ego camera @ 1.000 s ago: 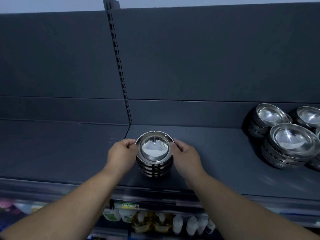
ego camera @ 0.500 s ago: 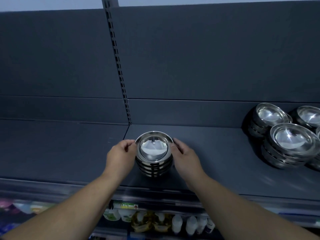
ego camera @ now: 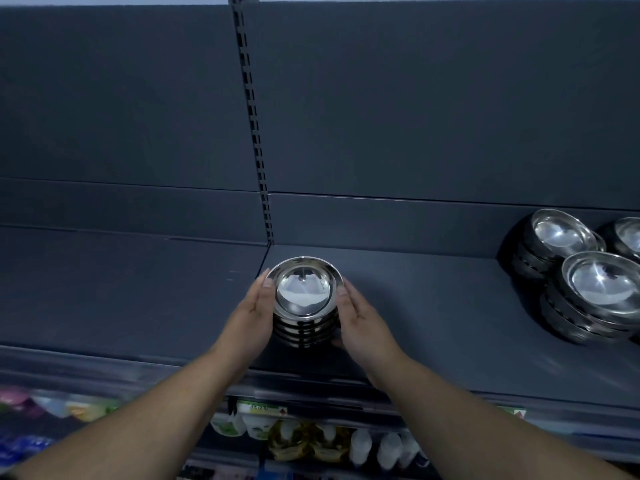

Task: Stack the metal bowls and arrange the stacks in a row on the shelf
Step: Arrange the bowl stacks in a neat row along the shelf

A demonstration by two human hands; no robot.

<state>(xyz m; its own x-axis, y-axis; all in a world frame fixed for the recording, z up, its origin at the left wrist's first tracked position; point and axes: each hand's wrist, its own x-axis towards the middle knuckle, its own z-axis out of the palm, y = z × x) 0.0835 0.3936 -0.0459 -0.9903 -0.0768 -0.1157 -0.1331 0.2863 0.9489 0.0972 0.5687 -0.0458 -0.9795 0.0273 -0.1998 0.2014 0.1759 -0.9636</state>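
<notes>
Pressing in from the left: left hand [ego camera: 247, 318], laid flat against the side of the stack of metal bowls [ego camera: 304, 303], fingers [ego camera: 264, 284] straight, reaching up to the top rim, curled round nothing. Standing upright between the two palms, on the dark shelf [ego camera: 433, 306] near its front edge, just right of the slotted upright [ego camera: 252, 133]. Touching the stack's other side: right hand [ego camera: 363, 327], fingers [ego camera: 344, 293] likewise straight, tips at the rim, gripping nothing. Well apart, further right on the same shelf: front stack [ego camera: 595, 299]; back stack [ego camera: 554, 244] just behind it; third stack [ego camera: 629, 237] cut off by the frame edge. Below the shelf, blurred bottles [ego camera: 381, 448].
</notes>
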